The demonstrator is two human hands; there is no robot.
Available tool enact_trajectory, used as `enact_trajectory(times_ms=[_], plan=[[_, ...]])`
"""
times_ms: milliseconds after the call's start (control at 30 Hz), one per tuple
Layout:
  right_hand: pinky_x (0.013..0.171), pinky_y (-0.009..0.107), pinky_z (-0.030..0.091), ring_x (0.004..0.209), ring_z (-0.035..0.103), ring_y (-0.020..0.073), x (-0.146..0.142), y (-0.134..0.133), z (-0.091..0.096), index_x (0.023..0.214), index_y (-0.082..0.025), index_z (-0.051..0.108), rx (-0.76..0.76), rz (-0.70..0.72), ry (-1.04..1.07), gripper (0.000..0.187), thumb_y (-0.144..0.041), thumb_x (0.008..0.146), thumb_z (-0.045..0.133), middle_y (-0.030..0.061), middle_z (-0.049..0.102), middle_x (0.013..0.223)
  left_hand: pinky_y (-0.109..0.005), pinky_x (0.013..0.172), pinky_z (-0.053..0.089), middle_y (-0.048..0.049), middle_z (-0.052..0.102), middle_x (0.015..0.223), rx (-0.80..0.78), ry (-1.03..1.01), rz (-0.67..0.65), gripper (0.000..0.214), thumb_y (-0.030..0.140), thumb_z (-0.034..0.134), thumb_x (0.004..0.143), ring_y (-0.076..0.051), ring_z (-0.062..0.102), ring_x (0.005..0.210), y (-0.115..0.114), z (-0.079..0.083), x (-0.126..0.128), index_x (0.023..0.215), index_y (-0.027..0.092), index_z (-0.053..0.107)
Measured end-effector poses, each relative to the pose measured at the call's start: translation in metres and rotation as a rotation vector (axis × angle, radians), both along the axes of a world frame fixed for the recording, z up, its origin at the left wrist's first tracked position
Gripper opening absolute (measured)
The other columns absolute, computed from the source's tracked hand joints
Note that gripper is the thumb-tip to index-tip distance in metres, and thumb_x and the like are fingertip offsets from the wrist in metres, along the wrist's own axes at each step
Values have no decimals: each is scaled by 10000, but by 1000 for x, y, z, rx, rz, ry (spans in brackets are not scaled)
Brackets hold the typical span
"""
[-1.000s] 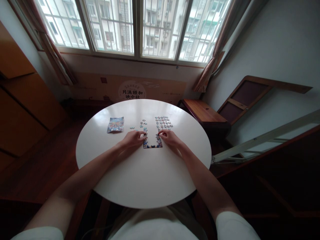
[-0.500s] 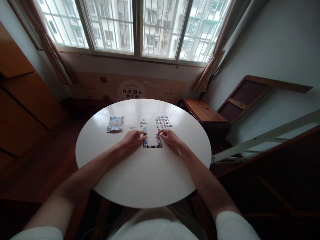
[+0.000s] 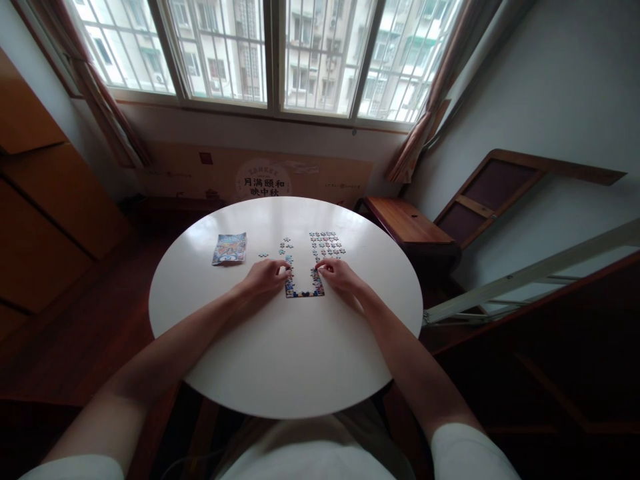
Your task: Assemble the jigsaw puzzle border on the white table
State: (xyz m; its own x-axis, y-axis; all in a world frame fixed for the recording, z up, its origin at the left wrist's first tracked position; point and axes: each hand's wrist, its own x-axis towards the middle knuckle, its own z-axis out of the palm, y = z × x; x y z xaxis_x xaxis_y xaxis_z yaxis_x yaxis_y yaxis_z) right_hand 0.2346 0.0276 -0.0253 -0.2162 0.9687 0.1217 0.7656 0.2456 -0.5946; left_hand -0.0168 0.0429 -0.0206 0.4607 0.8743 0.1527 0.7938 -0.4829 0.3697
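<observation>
A partly joined jigsaw puzzle (image 3: 305,293) lies on the white round table, its pieces forming a U-shaped border with bare tabletop inside. My left hand (image 3: 267,275) rests at the left side of the border, thumb and fingertips pinched at its upper end. On the opposite side, my right hand (image 3: 337,273) has its fingers curled and its fingertips at the right strip. Whether either pinch holds a loose piece is too small to see. Beyond my right hand, loose puzzle pieces (image 3: 325,240) are laid out in rows. A few more pieces (image 3: 286,246) lie past my left hand.
A colourful picture sheet or packet (image 3: 230,249) lies on the left of the round table (image 3: 280,360). A single small piece or pair (image 3: 263,255) sits near my left hand. Behind the table's right edge stands a wooden bench (image 3: 407,223).
Both hands stay at the two sides of the puzzle border with almost no movement. The view has shifted very slightly.
</observation>
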Motion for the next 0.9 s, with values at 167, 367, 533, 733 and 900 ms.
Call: enact_trajectory(times_ms=[167, 367, 533, 733, 900], plan=[[636, 233, 339, 617, 471, 105, -1, -1, 1, 958, -187, 719, 5, 2, 15, 244, -262, 821, 532, 2, 616, 721, -239, 576, 310, 6, 615, 626, 4, -16, -9, 377, 430, 489, 839, -137, 521, 561, 0, 1, -1, 1070, 223, 702], [636, 234, 338, 619, 473, 107, 0, 0, 0, 962, -188, 719, 5, 6, 7, 250, -264, 824, 525, 2, 614, 717, -242, 588, 335, -9, 640, 659, 9, -8, 21, 388, 416, 478, 853, -148, 549, 581, -1, 3, 0, 1105, 209, 690], [642, 235, 344, 618, 473, 108, 0, 0, 0, 963, -190, 718, 8, -2, 2, 246, -264, 815, 536, 2, 619, 720, -240, 612, 361, -38, 680, 716, 28, 8, 73, 395, 360, 489, 850, -163, 589, 631, -3, 3, 1, 1160, 207, 680], [641, 239, 346, 618, 478, 110, -1, -2, 3, 963, -184, 717, 2, 0, 5, 251, -262, 823, 524, 4, 618, 714, -243, 620, 375, -49, 705, 759, 5, 23, 84, 362, 343, 489, 845, -172, 611, 669, -4, 5, 3, 1088, 214, 723], [651, 241, 349, 636, 495, 113, 1, 1, -1, 989, -188, 711, -1, 9, 3, 260, -273, 826, 527, 8, 632, 746, -239, 629, 378, -44, 712, 766, 5, 8, 62, 343, 340, 481, 843, -166, 610, 668, -5, 6, 2, 1032, 219, 739]])
